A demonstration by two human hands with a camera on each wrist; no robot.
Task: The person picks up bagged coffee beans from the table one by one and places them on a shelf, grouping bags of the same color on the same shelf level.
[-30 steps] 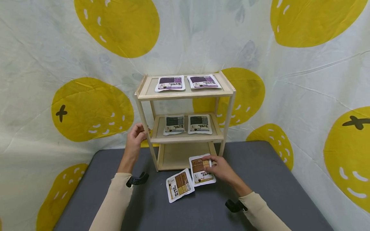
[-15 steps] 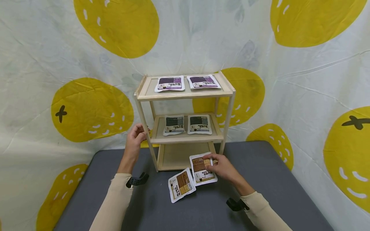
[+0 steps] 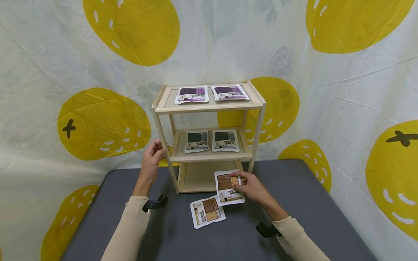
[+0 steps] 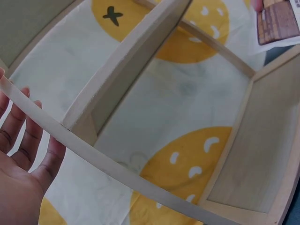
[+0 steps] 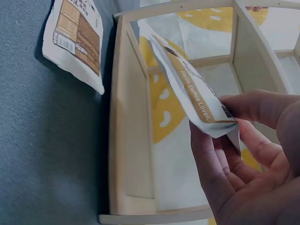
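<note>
A small wooden three-tier shelf (image 3: 210, 158) stands on the dark table. My left hand (image 3: 152, 152) holds its left front post, fingers (image 4: 29, 136) against the strip in the left wrist view. Beside the bottom tier, my right hand (image 3: 249, 186) pinches a brown-and-white coffee packet (image 3: 225, 194) by its right edge. "Hello, Coffee Lover" reads along the side of that packet (image 5: 190, 86) in the right wrist view, where it is tilted in front of the shelf. A second brown coffee packet (image 3: 207, 212) lies on the table just before the shelf, its upper corner overlapped by the held one.
Two purple packets (image 3: 192, 95) lie on the top tier. On the middle tier are two dark green packets (image 3: 225, 140). The bottom tier (image 3: 199, 177) has a raised wooden rim. Behind stands a pale cloth (image 3: 209, 43) printed with yellow fruit.
My right hand has raised the held packet slightly toward the bottom tier. The other brown packet has shifted a little right and turned on the table. My left hand has stayed put.
</note>
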